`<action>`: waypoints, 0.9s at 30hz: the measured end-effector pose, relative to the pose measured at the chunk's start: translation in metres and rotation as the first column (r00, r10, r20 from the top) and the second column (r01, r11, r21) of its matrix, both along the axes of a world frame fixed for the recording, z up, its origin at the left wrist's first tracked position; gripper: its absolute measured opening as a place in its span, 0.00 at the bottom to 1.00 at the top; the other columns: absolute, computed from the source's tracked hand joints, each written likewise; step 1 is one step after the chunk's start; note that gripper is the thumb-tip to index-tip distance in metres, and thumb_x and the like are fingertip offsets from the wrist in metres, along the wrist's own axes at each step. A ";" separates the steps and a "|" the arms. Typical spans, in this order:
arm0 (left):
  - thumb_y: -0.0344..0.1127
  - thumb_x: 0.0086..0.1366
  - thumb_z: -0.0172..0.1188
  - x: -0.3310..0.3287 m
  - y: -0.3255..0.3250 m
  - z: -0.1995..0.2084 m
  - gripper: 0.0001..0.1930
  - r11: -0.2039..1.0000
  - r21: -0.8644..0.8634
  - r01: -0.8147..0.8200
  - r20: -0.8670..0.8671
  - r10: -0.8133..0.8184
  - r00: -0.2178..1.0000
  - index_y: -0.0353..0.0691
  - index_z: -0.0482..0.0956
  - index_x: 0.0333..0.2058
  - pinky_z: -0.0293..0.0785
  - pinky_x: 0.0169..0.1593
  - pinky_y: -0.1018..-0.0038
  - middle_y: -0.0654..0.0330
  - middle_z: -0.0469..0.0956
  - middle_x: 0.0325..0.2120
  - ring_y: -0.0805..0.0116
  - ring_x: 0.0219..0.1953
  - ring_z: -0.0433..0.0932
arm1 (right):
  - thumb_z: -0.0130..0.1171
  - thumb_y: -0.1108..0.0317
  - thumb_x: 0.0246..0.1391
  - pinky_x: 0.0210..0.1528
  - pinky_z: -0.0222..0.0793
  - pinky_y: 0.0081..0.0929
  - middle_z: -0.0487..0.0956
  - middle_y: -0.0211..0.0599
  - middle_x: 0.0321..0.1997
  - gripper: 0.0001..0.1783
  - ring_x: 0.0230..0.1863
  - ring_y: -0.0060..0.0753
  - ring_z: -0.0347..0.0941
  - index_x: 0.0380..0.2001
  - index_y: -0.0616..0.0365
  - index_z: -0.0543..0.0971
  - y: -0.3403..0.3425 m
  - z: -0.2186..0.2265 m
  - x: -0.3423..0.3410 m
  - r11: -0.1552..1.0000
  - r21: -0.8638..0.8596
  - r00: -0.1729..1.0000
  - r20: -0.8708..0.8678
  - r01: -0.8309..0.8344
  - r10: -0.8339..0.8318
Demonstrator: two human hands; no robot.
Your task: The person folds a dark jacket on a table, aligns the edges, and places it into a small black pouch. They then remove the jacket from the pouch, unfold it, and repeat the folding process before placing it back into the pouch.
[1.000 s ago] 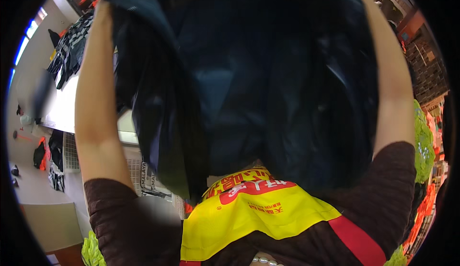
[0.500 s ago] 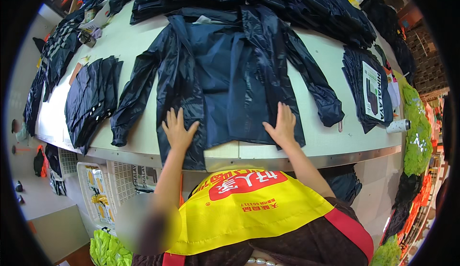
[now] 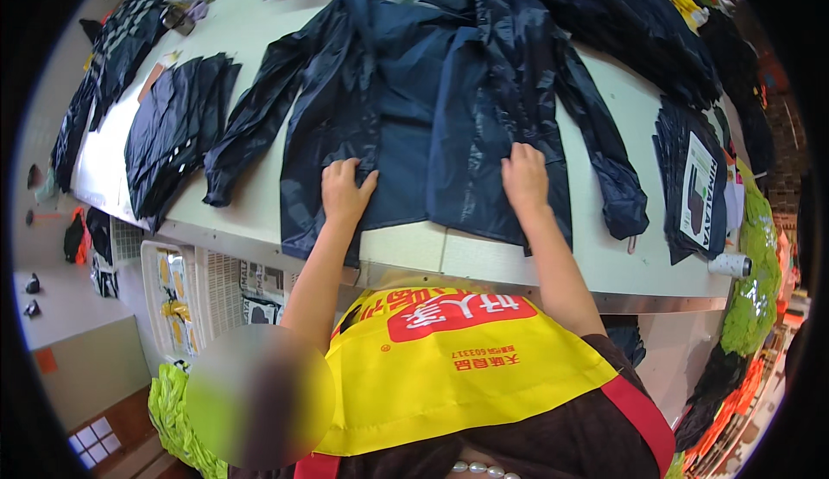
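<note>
Desk (image 3: 268, 17): pale top, metal near edge. A dark jacket (image 3: 406, 134) is laid open at its middle, collar toward the far side, sleeves spread outward; the metal edge is reached by its left front panel. The far side is occupied by a heap of dark garments (image 3: 604, 22). The jacket is flanked by a left stack of folded dark garments (image 3: 177, 125) and a right stack (image 3: 673, 177), the latter topped by a flat printed package (image 3: 698, 190).

Grip: the left front panel is touched by the left hand (image 3: 344, 190), fingers bent, thumb held apart; the right panel is touched by the right hand (image 3: 527, 177), fingers curled. Whether cloth is pinched by either cannot be told. The panels are partly covered by both hands. Beside the right stack, a white cylinder (image 3: 730, 265) is seen.
</note>
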State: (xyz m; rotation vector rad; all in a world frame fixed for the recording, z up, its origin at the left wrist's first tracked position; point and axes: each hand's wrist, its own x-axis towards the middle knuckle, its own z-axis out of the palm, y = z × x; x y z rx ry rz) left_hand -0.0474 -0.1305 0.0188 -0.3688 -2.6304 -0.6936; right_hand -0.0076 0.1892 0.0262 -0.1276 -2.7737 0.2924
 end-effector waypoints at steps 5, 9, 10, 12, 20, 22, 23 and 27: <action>0.41 0.52 0.59 -0.004 -0.012 0.006 0.10 0.973 -0.214 0.088 0.048 -0.079 0.996 0.40 0.75 0.24 0.74 0.32 0.64 0.55 0.76 0.25 0.56 0.29 0.76 | 0.51 0.71 0.53 0.44 0.69 0.37 0.79 0.46 0.36 0.08 0.39 0.48 0.74 0.34 0.63 0.77 0.047 -0.006 0.007 0.961 -0.268 0.996 0.075 0.066 -0.047; 0.37 0.55 0.53 -0.026 -0.023 0.035 0.09 1.000 -0.005 -0.018 0.150 0.019 0.989 0.37 0.74 0.22 0.74 0.32 0.60 0.49 0.77 0.24 0.50 0.29 0.78 | 0.48 0.74 0.53 0.43 0.70 0.30 0.78 0.36 0.36 0.11 0.37 0.31 0.75 0.39 0.65 0.75 0.078 0.039 -0.001 0.219 -0.940 0.964 0.264 0.261 -0.016; 0.34 0.55 0.55 -0.040 -0.032 0.045 0.08 0.981 0.192 -0.021 0.059 0.010 0.998 0.36 0.74 0.22 0.73 0.32 0.62 0.47 0.76 0.23 0.48 0.28 0.77 | 0.45 0.73 0.54 0.43 0.70 0.30 0.78 0.36 0.36 0.12 0.38 0.31 0.75 0.39 0.64 0.75 0.074 0.065 0.003 0.006 -0.979 0.979 0.205 0.205 0.010; 0.32 0.56 0.56 -0.051 -0.036 0.109 0.08 0.869 0.488 -0.088 0.054 0.070 0.996 0.32 0.76 0.26 0.70 0.31 0.69 0.47 0.75 0.20 0.57 0.24 0.76 | 0.43 0.72 0.54 0.42 0.70 0.30 0.78 0.36 0.36 0.13 0.36 0.31 0.74 0.38 0.63 0.75 0.046 0.105 0.014 -0.115 -0.983 0.989 0.145 0.143 -0.008; 0.33 0.56 0.56 -0.066 0.093 0.020 0.12 0.895 0.198 0.399 0.147 -0.429 0.891 0.33 0.77 0.37 0.73 0.37 0.66 0.50 0.78 0.28 0.50 0.31 0.77 | 0.52 0.50 0.59 0.44 0.64 0.21 0.77 0.32 0.35 0.22 0.38 0.23 0.70 0.35 0.62 0.77 -0.076 0.055 0.038 -0.161 -0.980 0.983 0.136 0.115 -0.126; 0.36 0.58 0.57 -0.042 0.097 -0.013 0.16 0.838 0.376 0.396 0.199 -0.490 0.849 0.31 0.75 0.41 0.73 0.38 0.65 0.49 0.78 0.32 0.52 0.33 0.77 | 0.53 0.57 0.59 0.41 0.64 0.18 0.76 0.27 0.32 0.16 0.35 0.17 0.68 0.34 0.60 0.76 -0.077 0.049 0.042 -0.061 -0.998 0.998 0.036 0.034 -0.043; 0.43 0.60 0.57 -0.039 0.099 -0.016 0.20 0.711 0.525 0.467 0.191 -0.634 0.750 0.31 0.74 0.42 0.74 0.37 0.70 0.53 0.77 0.32 0.60 0.32 0.77 | 0.53 0.58 0.59 0.40 0.63 0.17 0.74 0.26 0.31 0.14 0.35 0.16 0.67 0.33 0.60 0.75 -0.072 0.044 0.044 -0.050 -0.998 0.999 0.032 0.030 -0.031; 0.51 0.62 0.55 0.022 0.107 0.064 0.21 0.518 0.797 -0.311 0.599 -0.744 0.297 0.36 0.75 0.39 0.74 0.33 0.78 0.60 0.74 0.28 0.73 0.29 0.75 | 0.53 0.62 0.59 0.38 0.63 0.15 0.72 0.23 0.30 0.11 0.34 0.14 0.65 0.33 0.60 0.73 -0.050 0.026 0.047 0.029 -0.999 0.998 0.045 0.044 0.032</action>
